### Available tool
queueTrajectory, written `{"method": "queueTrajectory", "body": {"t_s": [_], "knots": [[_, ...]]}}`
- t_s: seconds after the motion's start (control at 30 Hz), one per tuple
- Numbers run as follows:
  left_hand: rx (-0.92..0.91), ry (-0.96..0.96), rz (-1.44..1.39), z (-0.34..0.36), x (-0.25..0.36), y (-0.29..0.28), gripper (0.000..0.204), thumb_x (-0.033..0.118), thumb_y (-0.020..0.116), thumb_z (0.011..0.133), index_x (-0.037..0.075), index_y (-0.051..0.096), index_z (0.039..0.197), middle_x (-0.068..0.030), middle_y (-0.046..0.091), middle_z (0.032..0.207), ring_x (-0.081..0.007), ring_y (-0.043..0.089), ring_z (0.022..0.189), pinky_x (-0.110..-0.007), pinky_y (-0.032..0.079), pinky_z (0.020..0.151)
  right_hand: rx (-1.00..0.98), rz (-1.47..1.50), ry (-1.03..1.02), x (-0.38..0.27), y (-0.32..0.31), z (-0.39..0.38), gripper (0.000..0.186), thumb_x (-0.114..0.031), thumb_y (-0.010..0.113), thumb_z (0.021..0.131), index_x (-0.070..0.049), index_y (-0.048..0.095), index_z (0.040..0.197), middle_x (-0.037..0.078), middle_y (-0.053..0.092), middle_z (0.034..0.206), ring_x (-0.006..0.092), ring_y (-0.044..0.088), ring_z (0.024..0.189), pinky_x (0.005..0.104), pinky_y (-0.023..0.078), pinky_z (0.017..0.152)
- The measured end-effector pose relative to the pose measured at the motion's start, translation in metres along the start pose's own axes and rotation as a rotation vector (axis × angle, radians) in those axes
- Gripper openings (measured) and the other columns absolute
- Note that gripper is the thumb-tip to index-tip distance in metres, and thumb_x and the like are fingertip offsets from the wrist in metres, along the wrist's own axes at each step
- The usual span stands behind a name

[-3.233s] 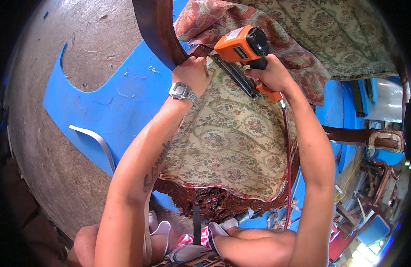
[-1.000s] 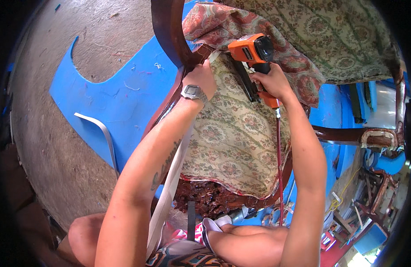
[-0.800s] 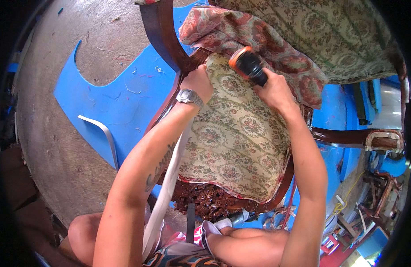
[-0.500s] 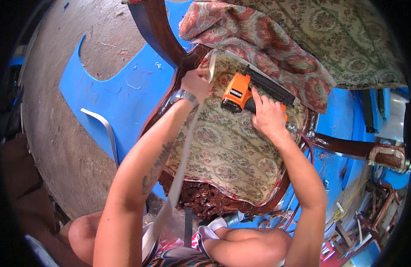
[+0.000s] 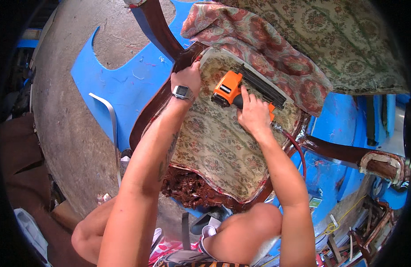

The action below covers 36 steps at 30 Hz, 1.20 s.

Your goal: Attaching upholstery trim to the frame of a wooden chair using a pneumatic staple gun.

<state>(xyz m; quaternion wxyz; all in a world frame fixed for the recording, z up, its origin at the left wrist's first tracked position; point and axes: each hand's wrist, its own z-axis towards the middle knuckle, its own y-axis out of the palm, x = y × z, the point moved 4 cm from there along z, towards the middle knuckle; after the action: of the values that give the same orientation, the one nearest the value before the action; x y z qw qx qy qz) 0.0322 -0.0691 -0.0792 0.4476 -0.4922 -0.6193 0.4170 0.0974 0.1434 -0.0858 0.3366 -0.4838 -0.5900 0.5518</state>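
My left hand (image 5: 186, 81), with a watch on the wrist, is closed at the upper left corner of the patterned seat (image 5: 214, 147), beside the dark carved wooden frame (image 5: 182, 187); what its fingertips pinch is too small to make out. My right hand (image 5: 254, 115) grips an orange and black staple gun (image 5: 228, 86) lying on its side over the seat's upper part, with a red hose (image 5: 296, 147) running down from it. A crumpled reddish patterned cloth (image 5: 258, 40) lies just beyond the seat.
A green-beige fabric panel (image 5: 325, 40) fills the top right. Curved wooden arms (image 5: 154, 24) stick out top left and right. Blue foam sheets (image 5: 103, 84), one carrying a pale curved strip (image 5: 108, 111), lie on concrete (image 5: 58, 155). Wood scraps and yellow cord (image 5: 330, 227) clutter the lower right, brown material (image 5: 25, 169) the left.
The staple gun has turned from upright onto its side and moved down over the seat. The long pale strip that hung beneath my left arm no longer shows there. My left hand has shifted slightly left.
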Motion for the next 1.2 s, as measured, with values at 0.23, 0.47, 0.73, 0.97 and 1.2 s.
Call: {"method": "queueTrajectory", "body": {"t_s": [0.23,0.47,0.73,0.97,1.2], "knots": [[0.345,0.211,0.113,0.004,-0.016,0.018,0.031,0.025,0.048,0.093,0.023,0.052,0.124,-0.0075,0.056,0.094,-0.0281,0.060,0.077,-0.043,0.047,0.068,-0.050,0.012,0.096,-0.007,-0.004,0.005,0.075,-0.025,0.068,0.076,-0.009,0.035,0.141,0.014,0.060,0.100,0.0314,0.062,0.089,0.0441,0.047,0.079],[0.456,0.274,0.071,0.010,-0.015,0.022,0.051,0.011,0.053,0.081,0.032,0.054,0.128,-0.0053,0.050,0.089,-0.0264,0.056,0.079,-0.041,0.044,0.066,-0.151,0.091,0.136,-0.007,-0.008,0.012,0.072,-0.031,0.063,0.080,-0.005,0.034,0.141,0.016,0.063,0.106,0.0320,0.064,0.093,0.0453,0.048,0.080],[0.313,0.297,0.266,0.007,-0.003,0.013,0.063,0.016,0.054,0.083,0.032,0.038,0.141,-0.0025,0.051,0.095,-0.0228,0.054,0.091,-0.044,0.041,0.078,-0.184,0.188,0.124,0.004,-0.029,0.020,0.075,-0.032,0.063,0.077,-0.001,0.034,0.139,0.024,0.064,0.101,0.0387,0.065,0.088,0.0489,0.050,0.080],[0.256,0.251,0.336,0.008,-0.004,0.016,0.062,0.016,0.052,0.085,0.030,0.034,0.144,-0.0007,0.051,0.097,-0.0205,0.055,0.094,-0.046,0.041,0.080,-0.257,0.884,0.262,0.049,-0.079,0.045,0.028,-0.012,0.068,0.079,0.001,0.058,0.101,0.007,0.063,0.074,0.0155,0.061,0.060,0.0329,0.049,0.056],[0.182,0.182,0.302,0.013,-0.006,0.022,0.061,0.017,0.048,0.087,0.027,0.033,0.145,-0.0006,0.052,0.098,-0.0193,0.058,0.089,-0.049,0.040,0.083,-0.265,1.167,0.136,0.010,-0.079,0.087,0.016,-0.008,0.065,0.080,0.001,0.057,0.090,0.001,0.054,0.059,0.0092,0.052,0.049,0.0271,0.044,0.048]]}}
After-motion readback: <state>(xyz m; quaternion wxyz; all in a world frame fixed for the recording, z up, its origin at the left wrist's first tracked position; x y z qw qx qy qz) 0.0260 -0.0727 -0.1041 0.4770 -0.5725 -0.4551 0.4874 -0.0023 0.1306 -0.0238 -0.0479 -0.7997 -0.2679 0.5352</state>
